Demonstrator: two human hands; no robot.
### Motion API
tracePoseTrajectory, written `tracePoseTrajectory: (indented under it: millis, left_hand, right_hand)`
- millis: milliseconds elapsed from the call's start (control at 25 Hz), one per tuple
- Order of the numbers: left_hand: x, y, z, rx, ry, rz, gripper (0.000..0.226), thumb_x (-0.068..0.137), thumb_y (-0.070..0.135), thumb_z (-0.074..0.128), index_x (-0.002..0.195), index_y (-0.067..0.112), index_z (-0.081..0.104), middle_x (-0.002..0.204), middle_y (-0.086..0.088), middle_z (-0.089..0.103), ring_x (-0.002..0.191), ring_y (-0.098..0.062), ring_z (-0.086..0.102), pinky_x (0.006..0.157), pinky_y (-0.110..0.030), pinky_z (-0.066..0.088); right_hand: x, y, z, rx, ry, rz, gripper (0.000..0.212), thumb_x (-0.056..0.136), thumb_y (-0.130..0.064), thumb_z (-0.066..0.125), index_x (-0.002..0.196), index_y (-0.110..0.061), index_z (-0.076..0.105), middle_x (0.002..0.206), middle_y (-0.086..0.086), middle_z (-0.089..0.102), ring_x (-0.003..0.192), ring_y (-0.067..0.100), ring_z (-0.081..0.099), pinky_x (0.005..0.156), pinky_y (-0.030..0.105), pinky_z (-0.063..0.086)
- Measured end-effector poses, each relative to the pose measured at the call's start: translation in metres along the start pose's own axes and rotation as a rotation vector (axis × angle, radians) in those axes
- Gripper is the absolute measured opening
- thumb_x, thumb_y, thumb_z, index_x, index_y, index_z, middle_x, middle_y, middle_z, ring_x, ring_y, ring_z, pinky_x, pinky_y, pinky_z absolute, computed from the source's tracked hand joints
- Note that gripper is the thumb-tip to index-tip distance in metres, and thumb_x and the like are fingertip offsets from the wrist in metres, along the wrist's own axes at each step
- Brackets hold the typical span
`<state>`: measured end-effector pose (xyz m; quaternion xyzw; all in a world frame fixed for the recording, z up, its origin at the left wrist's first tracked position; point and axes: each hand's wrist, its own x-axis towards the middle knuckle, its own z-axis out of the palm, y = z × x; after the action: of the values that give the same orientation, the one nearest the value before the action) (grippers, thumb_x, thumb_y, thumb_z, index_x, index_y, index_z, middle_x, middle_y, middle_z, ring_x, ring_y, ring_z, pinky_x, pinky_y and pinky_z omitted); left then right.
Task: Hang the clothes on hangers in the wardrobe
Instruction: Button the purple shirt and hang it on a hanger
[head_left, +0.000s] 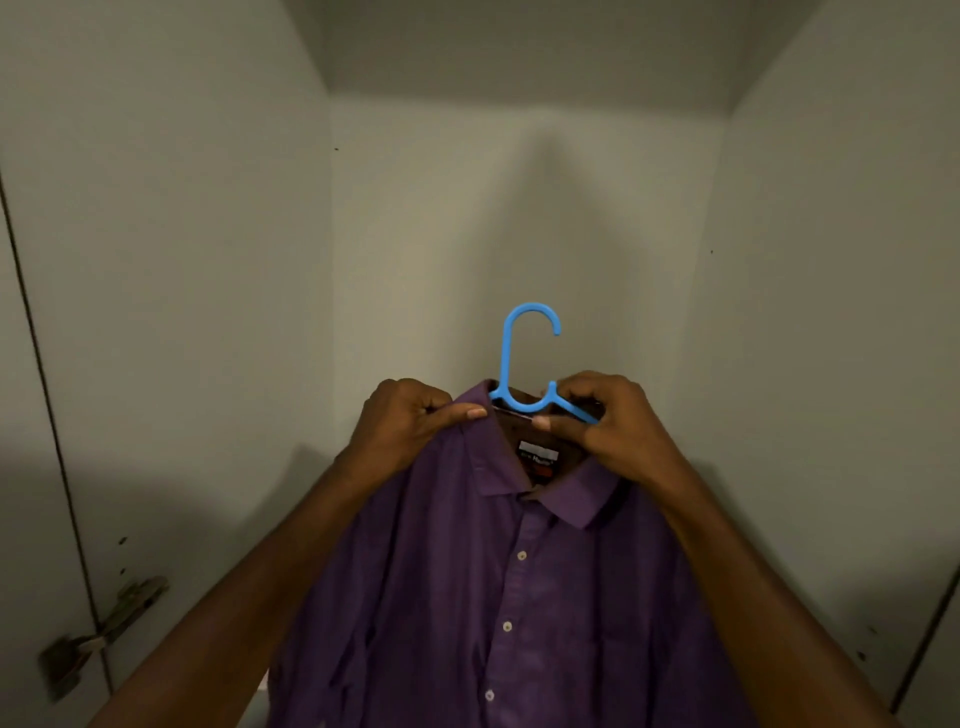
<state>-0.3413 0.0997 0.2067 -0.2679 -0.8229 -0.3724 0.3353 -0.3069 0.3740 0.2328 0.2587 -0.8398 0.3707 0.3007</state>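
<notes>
Forearms reaching up from both lower corners, meeting at the collar of a purple shirt (509, 597) held up in front of the wardrobe (519, 208) interior. Shirt buttoned down the front, white buttons in a line, fabric creased and draping down out of view at the bottom edge; label showing inside the neck, white with a red patch, lettering too blurred to read. Left hand (410, 421) curled on the left side of the collar, thumb pressed flat along the top edge, pinching the cloth. Right hand (608, 421) curled round the right side of the neck opening, thumb and fingers gripping both the collar and the right arm of a blue hanger (524, 358). Hanger sitting inside the neck of the shirt, its shoulders mostly hidden under the cloth, its hook standing upright above the collar, opening to the right, hooked on nothing. Further back, pale wardrobe walls left, right and behind, with a recessed top above. Metal hinge (104, 634) low on the left wall beside a dark vertical seam.
</notes>
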Motion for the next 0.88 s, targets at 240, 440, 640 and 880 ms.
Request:
tracePoseTrajectory:
  millis: [240, 440, 640, 880]
  left_hand:
    - [-0.008, -0.008, -0.010, -0.065, 0.022, 0.031, 0.082, 0.080, 0.083, 0.057, 0.052, 0.008, 0.040, 0.048, 0.003, 0.030, 0.049, -0.006, 0.030, 0.052, -0.034, 0.030]
    - [-0.018, -0.007, -0.028, -0.154, 0.053, 0.139, 0.067, 0.086, 0.060, 0.069, 0.048, 0.015, 0.037, 0.047, 0.009, 0.029, 0.048, -0.003, 0.028, 0.049, -0.024, 0.027]
    - [-0.031, -0.025, -0.038, -0.090, 0.175, 0.217, 0.060, 0.088, 0.058, 0.071, 0.051, 0.012, 0.060, 0.048, 0.007, 0.051, 0.044, -0.018, 0.049, 0.049, -0.035, 0.043]
    - [-0.040, -0.048, -0.057, -0.037, 0.125, 0.227, 0.049, 0.079, 0.062, 0.075, 0.061, 0.017, 0.072, 0.055, 0.010, 0.064, 0.049, -0.013, 0.059, 0.053, -0.034, 0.048]
  right_hand:
    - [0.006, -0.012, -0.024, 0.261, -0.108, 0.112, 0.017, 0.079, -0.010, 0.085, 0.097, -0.007, 0.083, 0.100, 0.007, 0.078, 0.103, 0.013, 0.072, 0.094, 0.036, 0.055]
    - [-0.008, -0.030, -0.022, 0.425, -0.058, 0.205, 0.019, 0.078, 0.001, 0.082, 0.097, -0.001, 0.081, 0.105, 0.006, 0.078, 0.106, 0.016, 0.072, 0.093, 0.026, 0.056]
    - [-0.009, -0.054, -0.018, 0.474, -0.031, 0.264, 0.020, 0.072, 0.010, 0.081, 0.091, 0.008, 0.078, 0.105, 0.016, 0.077, 0.103, 0.034, 0.072, 0.098, 0.044, 0.058]
    - [-0.022, -0.067, -0.015, 0.494, 0.009, 0.294, 0.011, 0.073, 0.014, 0.077, 0.083, 0.012, 0.076, 0.106, 0.015, 0.077, 0.106, 0.037, 0.071, 0.094, 0.043, 0.057]
